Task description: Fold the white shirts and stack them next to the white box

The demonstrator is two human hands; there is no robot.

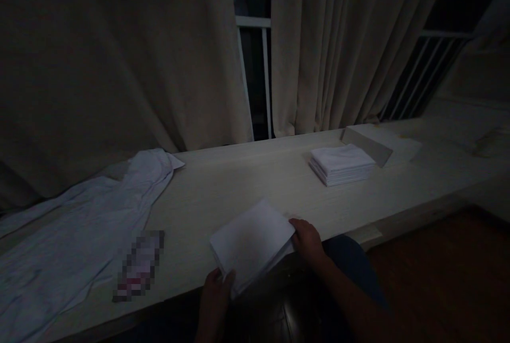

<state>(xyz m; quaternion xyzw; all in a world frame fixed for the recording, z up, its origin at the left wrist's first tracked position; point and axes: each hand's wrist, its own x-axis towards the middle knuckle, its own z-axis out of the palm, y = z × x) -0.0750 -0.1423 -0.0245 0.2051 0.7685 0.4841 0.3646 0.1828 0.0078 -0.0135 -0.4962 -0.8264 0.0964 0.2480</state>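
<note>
Two hands on one folded white cloth [252, 242] here, right at the near edge of the counter [239, 183]. The left hand [215, 292] pinches its near corner, thumb on top, while the right hand [306, 238] closes on the right side; part of the cloth overhangs the edge. Further back, toward the far right end, a neat stack of folded cloths [341, 164] sits just beside a flat white box [378, 141]. Over at the left end, a loose pale sheet [79, 221] lies spread and rumpled. Curtains [119, 51] hang behind the far edge.
</note>
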